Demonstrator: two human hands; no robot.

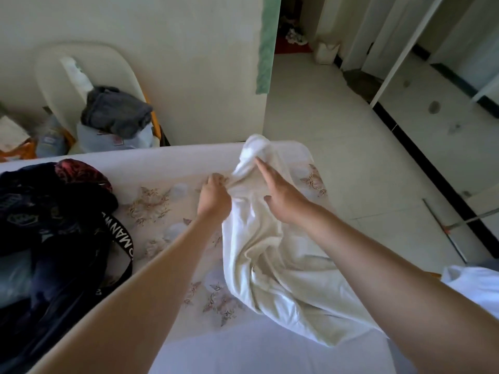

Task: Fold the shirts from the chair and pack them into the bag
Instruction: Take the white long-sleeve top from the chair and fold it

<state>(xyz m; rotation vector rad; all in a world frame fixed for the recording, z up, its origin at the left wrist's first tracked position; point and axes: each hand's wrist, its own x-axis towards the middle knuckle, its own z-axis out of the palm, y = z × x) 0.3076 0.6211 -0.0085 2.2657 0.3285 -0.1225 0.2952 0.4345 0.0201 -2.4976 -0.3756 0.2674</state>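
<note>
A white shirt point(272, 263) lies rumpled on the bed point(172, 163), its far end bunched up near the bed's far edge. My left hand point(214, 197) pinches the shirt's left edge with curled fingers. My right hand point(278, 193) lies flat on the cloth, fingers straight and pointing at the bunched end. A dark bag point(51, 228) with a lettered black strap sits on the bed at the left. Behind the bed stands a cream chair point(54, 74) holding a grey garment point(116, 112) on a pale one.
The bed sheet has a floral print. A wall corner with a green strip point(267, 44) rises behind the bed. Tiled floor point(351, 130) opens to the right, with a thin metal rod point(445, 230) lying on it. Clutter sits left of the chair.
</note>
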